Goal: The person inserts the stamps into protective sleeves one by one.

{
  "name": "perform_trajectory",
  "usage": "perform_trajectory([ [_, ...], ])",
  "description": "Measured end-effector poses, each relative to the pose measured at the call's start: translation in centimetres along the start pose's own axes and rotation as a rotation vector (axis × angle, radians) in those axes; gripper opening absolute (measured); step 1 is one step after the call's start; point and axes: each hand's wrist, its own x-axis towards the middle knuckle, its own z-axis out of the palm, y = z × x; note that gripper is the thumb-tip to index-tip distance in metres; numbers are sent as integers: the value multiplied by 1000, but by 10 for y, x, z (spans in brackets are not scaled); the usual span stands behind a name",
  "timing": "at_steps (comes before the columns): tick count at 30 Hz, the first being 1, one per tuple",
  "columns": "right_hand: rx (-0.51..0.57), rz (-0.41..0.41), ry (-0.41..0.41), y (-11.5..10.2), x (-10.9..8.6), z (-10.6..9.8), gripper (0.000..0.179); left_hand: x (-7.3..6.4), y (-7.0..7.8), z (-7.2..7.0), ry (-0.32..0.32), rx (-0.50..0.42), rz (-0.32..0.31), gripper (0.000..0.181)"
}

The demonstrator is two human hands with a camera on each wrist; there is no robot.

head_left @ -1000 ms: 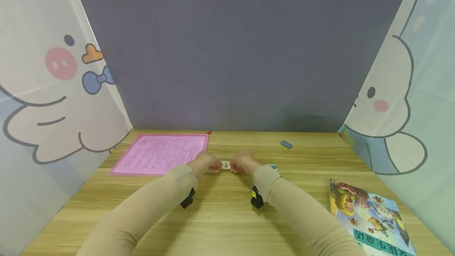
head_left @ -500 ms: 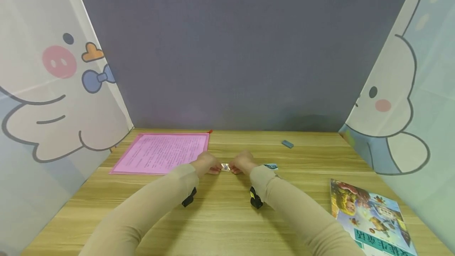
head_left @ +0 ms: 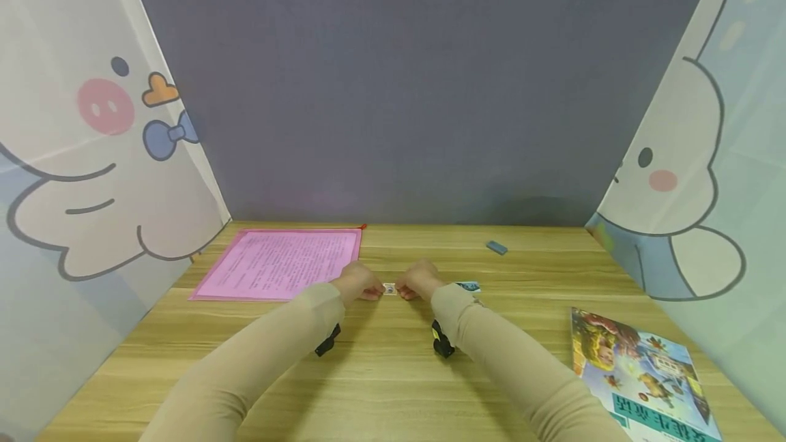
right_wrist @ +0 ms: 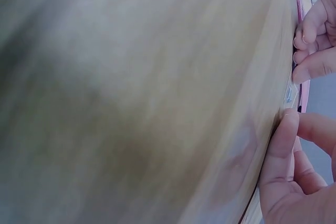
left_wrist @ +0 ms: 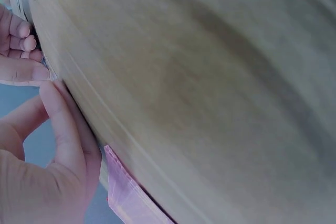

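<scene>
A small pale square piece with a dark mark in its middle (head_left: 389, 289) lies between both hands at the centre of the wooden table; it looks like a small card or packet, too small to tell which. The left hand (head_left: 362, 283) pinches its left edge between thumb and fingertips. On the opposite edge, the right hand (head_left: 419, 281) pinches it the same way. In the right wrist view, the square piece (right_wrist: 289, 94) shows in the narrow gap between the two thumbs, close to the tabletop. From the left wrist, the left hand (left_wrist: 52, 156) mostly hides it.
A pink document pouch (head_left: 276, 264) with a printed sheet lies left of the hands. Partly behind the right wrist is a blue-and-white flat piece (head_left: 469, 287). A small grey-blue block (head_left: 497, 247) sits farther back. An illustrated book (head_left: 641, 374) lies at the front right.
The small square piece has shifted slightly toward the person; it looked tilted and shiny half a second ago and looks flatter now. Both hands keep their pinch.
</scene>
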Motion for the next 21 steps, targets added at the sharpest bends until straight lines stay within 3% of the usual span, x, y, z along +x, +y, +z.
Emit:
perform_trajectory([
  [10,-4,19,-9,0,-2,-2,7,-2,-1,1,-4,4,12,19],
  [17,121,48,-177,1,2,-13,16,-6,0,1,8,-14,2,29],
  [21,162,53,-205,-2,4,-23,22,-6,4,0,4,-35,-2,29],
])
